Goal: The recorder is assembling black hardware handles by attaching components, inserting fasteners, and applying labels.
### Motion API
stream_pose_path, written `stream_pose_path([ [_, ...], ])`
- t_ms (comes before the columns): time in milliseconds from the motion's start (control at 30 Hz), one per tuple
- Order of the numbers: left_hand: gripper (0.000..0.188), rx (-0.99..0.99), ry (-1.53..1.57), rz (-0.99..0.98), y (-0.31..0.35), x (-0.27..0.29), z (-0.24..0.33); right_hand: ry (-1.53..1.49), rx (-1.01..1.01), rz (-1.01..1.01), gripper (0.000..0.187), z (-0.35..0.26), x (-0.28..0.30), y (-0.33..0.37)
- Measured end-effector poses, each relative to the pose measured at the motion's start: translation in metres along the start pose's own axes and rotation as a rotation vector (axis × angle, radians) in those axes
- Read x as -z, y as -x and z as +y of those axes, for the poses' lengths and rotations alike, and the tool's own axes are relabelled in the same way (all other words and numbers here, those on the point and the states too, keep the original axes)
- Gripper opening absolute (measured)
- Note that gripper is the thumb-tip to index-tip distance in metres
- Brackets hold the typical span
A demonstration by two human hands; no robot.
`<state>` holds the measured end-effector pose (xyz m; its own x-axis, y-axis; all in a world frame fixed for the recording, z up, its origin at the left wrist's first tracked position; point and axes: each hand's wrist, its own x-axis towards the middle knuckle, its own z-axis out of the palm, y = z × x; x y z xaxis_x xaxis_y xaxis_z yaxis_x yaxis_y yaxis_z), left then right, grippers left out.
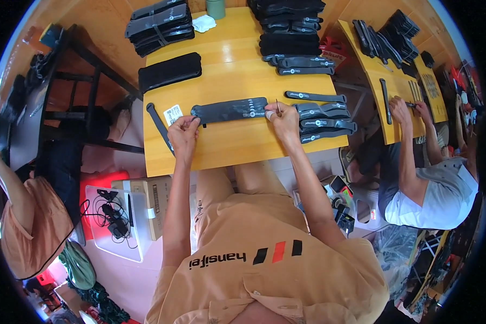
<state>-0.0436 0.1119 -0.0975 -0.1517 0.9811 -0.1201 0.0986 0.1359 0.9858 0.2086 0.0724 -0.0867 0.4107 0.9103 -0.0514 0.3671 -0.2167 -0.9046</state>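
The strap stack [229, 109] stretches between my hands at the near side of the counter [237, 154]. My left hand [183, 135] pinches its left end, my right hand [284, 121] its right. Left of it sit a label [173, 114] and a loose strap [159, 127]; to the right, more straps [324, 123]; behind, toward the left, a black bundle [170, 72].

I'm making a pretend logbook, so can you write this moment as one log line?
Left hand: pinches left end of wide strap | Right hand: at its right end | Table: strap pile right, loose strap left
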Motion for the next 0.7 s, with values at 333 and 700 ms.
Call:
stream_pose_path([
  [333, 0.012, 0.037, -0.075, 0.023, 0.002, -0.003, 0.006, 0.118, 0.021, 0.047, 0.013, -0.004, 0.001, -0.002],
  [700, 0.014, 0.044, -0.105, 0.017, -0.001, -0.004, 0.006, 0.079, -0.012, 0.081, 0.011, -0.002, -0.002, -0.007],
])
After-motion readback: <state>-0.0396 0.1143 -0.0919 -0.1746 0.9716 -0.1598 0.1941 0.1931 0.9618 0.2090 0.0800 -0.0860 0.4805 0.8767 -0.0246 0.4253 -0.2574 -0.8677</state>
